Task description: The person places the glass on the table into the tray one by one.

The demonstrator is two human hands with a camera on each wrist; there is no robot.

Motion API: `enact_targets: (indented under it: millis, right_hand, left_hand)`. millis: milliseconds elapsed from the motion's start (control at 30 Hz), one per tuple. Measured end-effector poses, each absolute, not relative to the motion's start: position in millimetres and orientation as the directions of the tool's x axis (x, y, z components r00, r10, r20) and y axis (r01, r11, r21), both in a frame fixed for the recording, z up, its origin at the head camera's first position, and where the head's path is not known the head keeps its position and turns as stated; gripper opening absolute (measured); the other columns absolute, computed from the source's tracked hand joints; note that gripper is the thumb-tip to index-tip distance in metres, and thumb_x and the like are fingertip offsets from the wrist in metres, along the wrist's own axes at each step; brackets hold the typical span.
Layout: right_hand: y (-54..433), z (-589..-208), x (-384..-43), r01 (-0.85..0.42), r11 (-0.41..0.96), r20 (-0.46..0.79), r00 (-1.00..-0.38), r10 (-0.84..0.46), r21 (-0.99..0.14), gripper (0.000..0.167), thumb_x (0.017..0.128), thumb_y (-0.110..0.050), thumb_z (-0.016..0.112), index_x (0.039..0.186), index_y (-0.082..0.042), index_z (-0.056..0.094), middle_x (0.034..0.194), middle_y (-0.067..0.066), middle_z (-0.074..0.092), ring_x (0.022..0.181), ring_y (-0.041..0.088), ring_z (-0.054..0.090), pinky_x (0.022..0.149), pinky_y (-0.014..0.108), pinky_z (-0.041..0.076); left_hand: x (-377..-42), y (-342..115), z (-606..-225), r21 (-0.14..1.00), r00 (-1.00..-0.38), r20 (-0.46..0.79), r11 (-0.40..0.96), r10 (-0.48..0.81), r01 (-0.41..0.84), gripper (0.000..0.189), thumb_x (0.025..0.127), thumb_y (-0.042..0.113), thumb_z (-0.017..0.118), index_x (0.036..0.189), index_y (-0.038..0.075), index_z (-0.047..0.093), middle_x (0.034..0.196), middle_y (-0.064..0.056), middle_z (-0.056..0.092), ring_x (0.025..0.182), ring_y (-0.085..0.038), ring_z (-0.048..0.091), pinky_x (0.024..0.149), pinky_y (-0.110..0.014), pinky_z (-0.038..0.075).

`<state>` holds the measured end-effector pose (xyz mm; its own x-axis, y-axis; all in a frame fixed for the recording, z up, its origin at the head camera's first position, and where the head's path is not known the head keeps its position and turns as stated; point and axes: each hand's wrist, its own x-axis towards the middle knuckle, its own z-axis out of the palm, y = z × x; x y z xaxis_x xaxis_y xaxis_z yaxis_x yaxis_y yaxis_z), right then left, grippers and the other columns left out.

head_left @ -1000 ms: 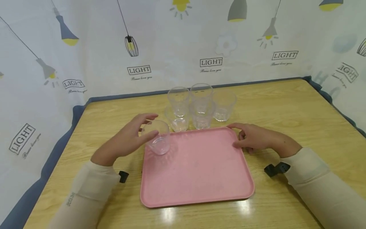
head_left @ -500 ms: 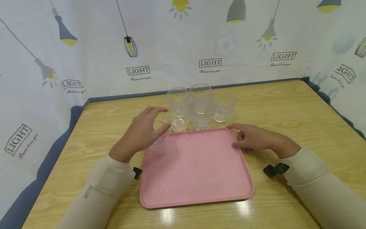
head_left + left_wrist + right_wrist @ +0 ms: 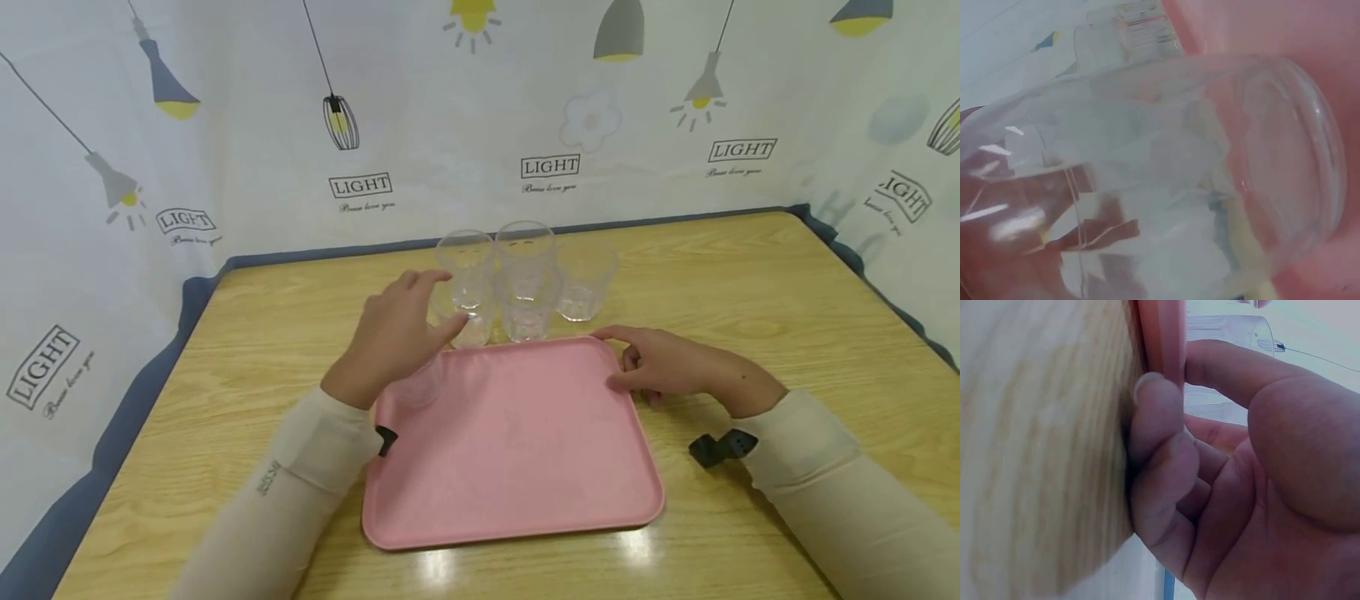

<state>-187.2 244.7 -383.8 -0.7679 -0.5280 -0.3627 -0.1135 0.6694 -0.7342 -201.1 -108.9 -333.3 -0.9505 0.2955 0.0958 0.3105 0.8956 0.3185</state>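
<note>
A pink tray [image 3: 517,450] lies on the table, with one clear cup [image 3: 422,390] upright at its far left corner. That cup fills the left wrist view, its thick base [image 3: 1297,150] on the pink surface. My left hand [image 3: 393,337] reaches over and past it, partly hiding it. Thumb and index finger are spread at the nearest left clear cup [image 3: 474,332] behind the tray, the thumb overlapping it. At the far right corner my right hand [image 3: 663,362] grips the tray, its thumb and curled fingers [image 3: 1160,415] at the pink edge.
Several more clear cups [image 3: 527,250] stand close together behind the tray, near the table's back edge. A white curtain [image 3: 450,125] printed with lamps hangs behind the wooden table [image 3: 750,283]. Black wrist mounts [image 3: 723,447] sit at the cuffs.
My left hand lets go of the cup on the tray's far left corner and moves forward and right to the group of cups. My right hand stays at the tray's corner.
</note>
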Motion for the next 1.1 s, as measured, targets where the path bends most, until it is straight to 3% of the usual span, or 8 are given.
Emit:
enact_targets:
  millis: [333, 667, 933, 1100]
  right_hand:
    - [245.5, -387.0, -187.2, -0.116, 0.658, -0.354, -0.766, -0.536, -0.744, 0.070, 0.097, -0.019, 0.066, 0.155, -0.009, 0.029, 0.071, 0.006, 0.057, 0.047, 0.018, 0.055, 0.047, 0.032, 0.049]
    - [245.4, -386.1, -185.5, -0.111, 0.669, -0.362, -0.770, -0.526, -0.735, 0.071, 0.097, -0.018, 0.065, 0.156, -0.008, 0.026, 0.071, 0.006, 0.057, 0.047, 0.018, 0.055, 0.047, 0.032, 0.049]
    - [243.6, -385.6, -187.1, -0.109, 0.674, -0.367, -0.770, -0.522, -0.730, 0.070, 0.097, -0.017, 0.065, 0.156, -0.008, 0.027, 0.072, 0.006, 0.057, 0.047, 0.018, 0.054, 0.047, 0.032, 0.049]
    - [244.3, -384.6, -187.8, -0.111, 0.677, -0.370, -0.767, -0.523, -0.727, 0.072, 0.097, -0.021, 0.066, 0.156, -0.010, 0.026, 0.072, 0.006, 0.058, 0.047, 0.018, 0.054, 0.047, 0.033, 0.049]
  left_hand:
    - [-203.2, -105.9, -333.7, 0.321, -0.965, 0.015, 0.913, 0.261, 0.252, 0.083, 0.092, 0.063, 0.055, 0.156, 0.016, 0.032, 0.154, -0.013, 0.043, 0.141, -0.035, 0.042, 0.112, -0.062, 0.033]
    - [-207.9, -103.8, -333.1, 0.289, -0.970, -0.020, 0.930, 0.242, 0.226, 0.089, 0.089, 0.072, 0.051, 0.157, 0.017, 0.032, 0.152, -0.012, 0.048, 0.138, -0.035, 0.047, 0.108, -0.063, 0.037]
    - [-209.1, -103.0, -332.4, 0.307, -0.973, -0.044, 0.930, 0.227, 0.203, 0.094, 0.086, 0.072, 0.057, 0.157, 0.015, 0.032, 0.151, -0.011, 0.050, 0.137, -0.035, 0.048, 0.108, -0.061, 0.038]
    - [-210.6, -103.9, -333.1, 0.342, -0.972, -0.047, 0.918, 0.232, 0.202, 0.095, 0.086, 0.069, 0.060, 0.156, 0.013, 0.032, 0.142, -0.009, 0.059, 0.132, -0.033, 0.054, 0.106, -0.059, 0.041]
